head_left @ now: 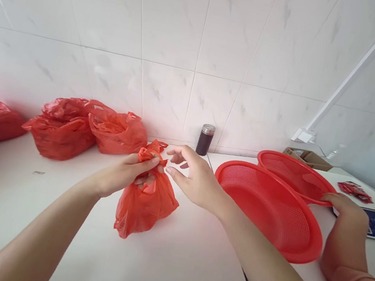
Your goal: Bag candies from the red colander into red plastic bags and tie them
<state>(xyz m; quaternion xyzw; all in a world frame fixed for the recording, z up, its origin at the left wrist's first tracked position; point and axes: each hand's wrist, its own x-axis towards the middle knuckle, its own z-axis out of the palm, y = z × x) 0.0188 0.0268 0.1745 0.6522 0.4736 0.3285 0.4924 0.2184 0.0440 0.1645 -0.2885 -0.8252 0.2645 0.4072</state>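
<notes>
A filled red plastic bag (146, 208) is in front of me over the white table, its neck gathered at the top. My left hand (130, 174) grips that neck between thumb and fingers. Just to the right, my right hand (195, 176) has its fingers curved and parted, close to the bag's top, with nothing visible in them. What the bag contains is hidden by the plastic.
Several full red bags, one of them a knotted bag (116, 135), line the wall on the left. A dark flask (205, 140) stands at the back. On the right are a red basket (269, 213) and a second red basket (294, 174), which another person's hand (346, 207) grips by its rim.
</notes>
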